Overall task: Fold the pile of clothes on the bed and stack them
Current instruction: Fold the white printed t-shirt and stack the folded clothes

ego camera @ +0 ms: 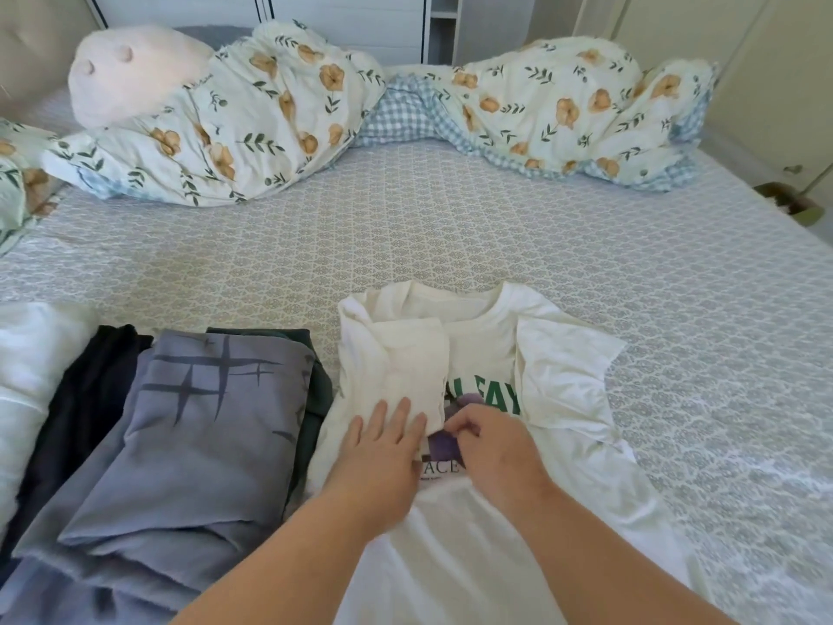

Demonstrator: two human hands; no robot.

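A white cotton T-shirt with green lettering (pixel 487 354) is lying near the bed's (pixel 450 227) front edge. The left hand (pixel 383 448) is pressing flat, fingers straight, on its folded-in sleeve (pixel 410 367); the right hand (pixel 491 444) is pinching that sleeve's hem.

**Single head view, looking down over the bed**

One wide-angle camera, worn on the head, at the near edge of the bed (pixel 450 227). Faces forward and down. Forearms enter from the bottom edge; hands sit close below the lens. Far side reaches the duvet (pixel 279 110) and wall. Edges curve. No second view.
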